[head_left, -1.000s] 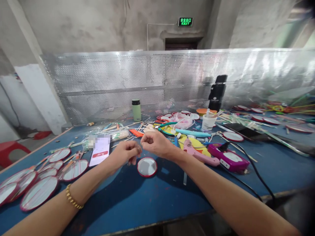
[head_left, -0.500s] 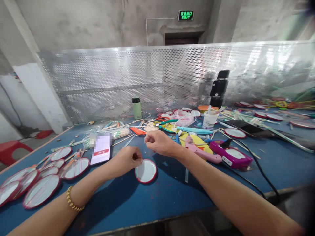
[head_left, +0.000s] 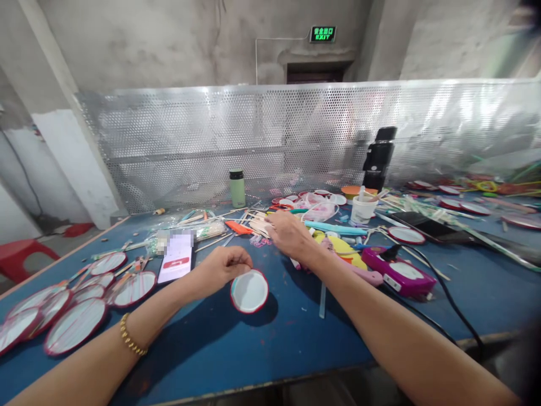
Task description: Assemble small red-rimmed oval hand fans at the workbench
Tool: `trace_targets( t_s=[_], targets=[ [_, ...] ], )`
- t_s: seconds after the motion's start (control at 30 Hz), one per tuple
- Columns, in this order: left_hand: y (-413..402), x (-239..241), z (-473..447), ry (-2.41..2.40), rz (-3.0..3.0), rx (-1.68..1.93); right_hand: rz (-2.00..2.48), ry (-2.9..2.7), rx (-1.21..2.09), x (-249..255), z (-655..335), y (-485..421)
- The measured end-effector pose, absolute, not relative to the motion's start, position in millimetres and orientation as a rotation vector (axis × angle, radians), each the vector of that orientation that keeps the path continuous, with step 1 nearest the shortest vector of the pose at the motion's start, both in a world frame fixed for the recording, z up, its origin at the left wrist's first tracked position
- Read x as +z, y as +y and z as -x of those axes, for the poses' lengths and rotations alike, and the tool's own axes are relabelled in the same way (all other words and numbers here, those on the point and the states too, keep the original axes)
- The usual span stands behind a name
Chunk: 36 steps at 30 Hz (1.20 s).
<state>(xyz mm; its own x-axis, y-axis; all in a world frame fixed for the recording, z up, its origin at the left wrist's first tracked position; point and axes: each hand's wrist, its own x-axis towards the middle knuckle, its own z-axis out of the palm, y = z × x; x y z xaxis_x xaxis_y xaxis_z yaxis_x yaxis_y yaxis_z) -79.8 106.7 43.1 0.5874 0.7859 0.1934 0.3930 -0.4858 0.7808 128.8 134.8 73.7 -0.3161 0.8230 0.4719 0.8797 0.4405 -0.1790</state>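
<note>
My left hand (head_left: 228, 269) is closed in a pinch on the upper left edge of a small round white disc (head_left: 250, 292) with a red rim. The disc is tilted, its face towards me and its shadow on the blue table. Curled fingers of my right hand (head_left: 291, 235) are at the near ends of a bundle of wooden sticks (head_left: 257, 221); what they grip, if anything, is hidden. Just below those fingers lie small pink loops (head_left: 261, 241). An orange piece (head_left: 239, 227) lies left of the sticks. Under my right forearm a pink glue gun (head_left: 363, 274) is partly covered.
Several red-rimmed discs (head_left: 76, 327) lie at the left, beside a phone (head_left: 175, 265). A purple power strip (head_left: 399, 273) with a black cable (head_left: 452, 293) lies right. Behind stand a green bottle (head_left: 237, 190), a white cup (head_left: 362, 211), a black flask (head_left: 379, 158) and a perforated metal screen (head_left: 190, 129).
My right hand has moved right and forward to the sticks. The disc in my left hand has tipped up towards me, and my left hand has shifted slightly right.
</note>
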Motion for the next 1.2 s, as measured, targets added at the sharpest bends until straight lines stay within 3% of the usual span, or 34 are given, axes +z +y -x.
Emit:
trace_targets(
  t_s=[0.17, 0.27, 0.43, 0.53, 0.63, 0.77, 1.2],
  targets=[
    [113.7, 46.8, 83.8, 1.005, -2.134, 0.959, 0.998, -2.270, 1.037, 68.6, -109.6, 112.6],
    [114.6, 50.0, 84.7, 1.098, -2.002, 1.159, 1.025, -2.009, 1.158, 62.4, -99.4, 110.5],
    [106.9, 52.8, 78.7, 0.966, -1.534, 1.003, 1.140, -1.612, 0.982, 54.8, -93.2, 120.2],
    [105.7, 46.3, 74.1, 0.922, -1.415, 0.950, 1.264, -1.699, 0.897, 48.3, -94.6, 121.8],
    [108.8, 36.2, 72.5, 1.013, -1.434, 0.932, 1.290, -1.905, 0.380, 44.1, -100.4, 121.3],
    [113.3, 26.2, 73.0, 1.088, -1.479, 0.847, 0.937, -2.112, -0.160, 46.7, -111.8, 123.7],
    [110.5, 25.8, 68.6, 1.099, -1.622, 0.774, 0.853, -2.554, -0.723, 42.9, -99.8, 113.4]
  ],
)
